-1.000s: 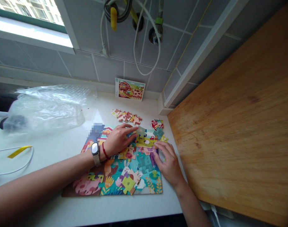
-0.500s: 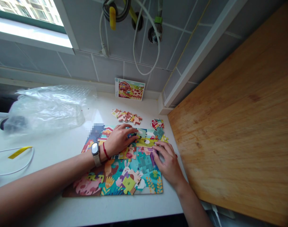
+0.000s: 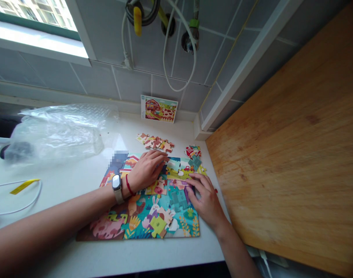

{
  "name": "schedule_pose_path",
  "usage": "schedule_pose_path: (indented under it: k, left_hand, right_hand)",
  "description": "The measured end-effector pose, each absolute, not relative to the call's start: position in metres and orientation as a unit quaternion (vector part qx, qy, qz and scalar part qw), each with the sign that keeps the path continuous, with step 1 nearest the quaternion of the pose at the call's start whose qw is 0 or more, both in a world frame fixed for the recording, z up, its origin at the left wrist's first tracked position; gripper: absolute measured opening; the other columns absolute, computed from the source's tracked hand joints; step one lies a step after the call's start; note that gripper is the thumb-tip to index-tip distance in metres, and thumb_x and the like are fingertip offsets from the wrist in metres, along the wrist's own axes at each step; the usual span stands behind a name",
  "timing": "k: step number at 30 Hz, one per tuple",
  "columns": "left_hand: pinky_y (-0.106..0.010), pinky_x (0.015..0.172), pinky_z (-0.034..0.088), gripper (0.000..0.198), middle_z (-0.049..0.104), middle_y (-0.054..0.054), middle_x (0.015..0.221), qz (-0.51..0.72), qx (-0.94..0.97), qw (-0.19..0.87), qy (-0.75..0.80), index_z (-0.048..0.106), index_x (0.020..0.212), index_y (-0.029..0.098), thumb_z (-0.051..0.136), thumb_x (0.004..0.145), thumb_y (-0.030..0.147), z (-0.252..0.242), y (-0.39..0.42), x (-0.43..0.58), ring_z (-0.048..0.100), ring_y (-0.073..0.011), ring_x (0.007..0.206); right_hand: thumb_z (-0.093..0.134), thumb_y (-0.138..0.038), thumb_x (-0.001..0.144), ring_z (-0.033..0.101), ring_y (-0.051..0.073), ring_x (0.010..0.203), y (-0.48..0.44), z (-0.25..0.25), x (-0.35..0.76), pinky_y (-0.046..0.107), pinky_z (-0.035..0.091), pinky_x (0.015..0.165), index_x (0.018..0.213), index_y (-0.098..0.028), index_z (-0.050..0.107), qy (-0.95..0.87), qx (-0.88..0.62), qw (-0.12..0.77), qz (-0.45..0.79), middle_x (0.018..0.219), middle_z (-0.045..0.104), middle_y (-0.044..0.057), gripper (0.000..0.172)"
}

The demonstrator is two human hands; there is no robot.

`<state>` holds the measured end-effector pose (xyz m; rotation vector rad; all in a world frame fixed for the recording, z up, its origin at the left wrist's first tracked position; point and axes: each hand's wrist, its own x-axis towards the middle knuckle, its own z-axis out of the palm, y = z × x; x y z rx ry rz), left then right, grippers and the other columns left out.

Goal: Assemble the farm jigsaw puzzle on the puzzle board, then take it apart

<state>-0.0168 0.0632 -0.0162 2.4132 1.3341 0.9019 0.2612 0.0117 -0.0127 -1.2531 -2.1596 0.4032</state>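
Note:
A colourful jigsaw puzzle (image 3: 141, 216) lies partly assembled on the white counter (image 3: 78, 181). My left hand (image 3: 147, 170), with a watch and a red string at the wrist, lies flat on the puzzle's upper middle, fingers stretched out and pressing on pieces. My right hand (image 3: 205, 199) rests at the puzzle's right edge, fingers spread and fingertips on the pieces there. Neither hand holds a piece. Loose pieces (image 3: 155, 143) lie in a cluster behind the puzzle, and a few more loose pieces (image 3: 194, 156) lie at the right.
A reference picture card (image 3: 159, 109) leans against the tiled wall. A crumpled clear plastic bag (image 3: 57, 131) lies to the left, and a white cable with a yellow tag (image 3: 21, 186) beside it. A wooden board (image 3: 292, 154) rises on the right. Hoses (image 3: 179, 50) hang above.
My left hand has drawn its fingers back slightly to the left and flattened onto the puzzle. My right hand has edged a little left along the puzzle's right side.

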Motion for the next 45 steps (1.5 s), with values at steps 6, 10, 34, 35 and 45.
schedule_pose_path:
  k: [6, 10, 34, 35, 45]
  left_hand:
    - [-0.058, 0.115, 0.048, 0.048, 0.062, -0.009, 0.152, 0.273, 0.867, 0.124, 0.399, 0.053, 0.15, 0.023, 0.054, 0.102, 0.019, -0.0196, 0.062, -0.0174, 0.049, -0.0335, 0.147]
    - [-0.056, 0.112, 0.049, 0.031, 0.068, -0.006, 0.145, 0.254, 0.874, 0.124, 0.394, 0.066, 0.133, 0.027, 0.052, 0.105, 0.022, -0.0186, 0.0629, -0.0173, 0.057, -0.0314, 0.138]
    - [-0.055, 0.106, 0.052, 0.023, 0.073, -0.004, 0.135, 0.267, 0.849, 0.116, 0.441, 0.078, 0.115, 0.031, 0.06, 0.103, 0.023, -0.0212, 0.0649, -0.0184, 0.064, -0.0298, 0.125]
    - [-0.055, 0.106, 0.052, 0.022, 0.073, -0.004, 0.135, 0.265, 0.851, 0.116, 0.439, 0.078, 0.115, 0.031, 0.06, 0.103, 0.023, -0.021, 0.065, -0.0185, 0.064, -0.0298, 0.125]
    - [-0.055, 0.105, 0.053, 0.036, 0.072, -0.011, 0.133, 0.293, 0.831, 0.141, 0.451, 0.064, 0.134, 0.025, 0.063, 0.098, 0.025, -0.0212, 0.0643, -0.0177, 0.066, -0.0308, 0.124]
  right_hand:
    - [0.063, -0.021, 0.1, 0.065, 0.029, 0.121, 0.0115, -0.0132, 0.2613, 0.051, 0.057, 0.104, 0.118, -0.028, 0.074, -0.814, -0.477, 0.294, 0.152, 0.128, 0.069, 0.009, 0.023]
    - [0.063, -0.022, 0.099, 0.065, 0.028, 0.121, 0.0111, -0.0125, 0.2611, 0.05, 0.058, 0.104, 0.117, -0.028, 0.075, -0.812, -0.48, 0.294, 0.153, 0.127, 0.069, 0.009, 0.023]
    - [0.063, -0.024, 0.1, 0.066, 0.029, 0.121, 0.011, -0.0113, 0.2605, 0.051, 0.058, 0.103, 0.118, -0.029, 0.075, -0.812, -0.482, 0.29, 0.155, 0.128, 0.068, 0.01, 0.022]
    - [0.062, -0.024, 0.1, 0.066, 0.029, 0.121, 0.011, -0.0113, 0.2604, 0.051, 0.058, 0.103, 0.118, -0.028, 0.075, -0.812, -0.483, 0.29, 0.155, 0.128, 0.068, 0.01, 0.022]
    - [0.062, -0.025, 0.1, 0.067, 0.029, 0.12, 0.011, -0.0099, 0.2609, 0.05, 0.059, 0.102, 0.119, -0.029, 0.075, -0.812, -0.483, 0.288, 0.156, 0.128, 0.069, 0.009, 0.023]
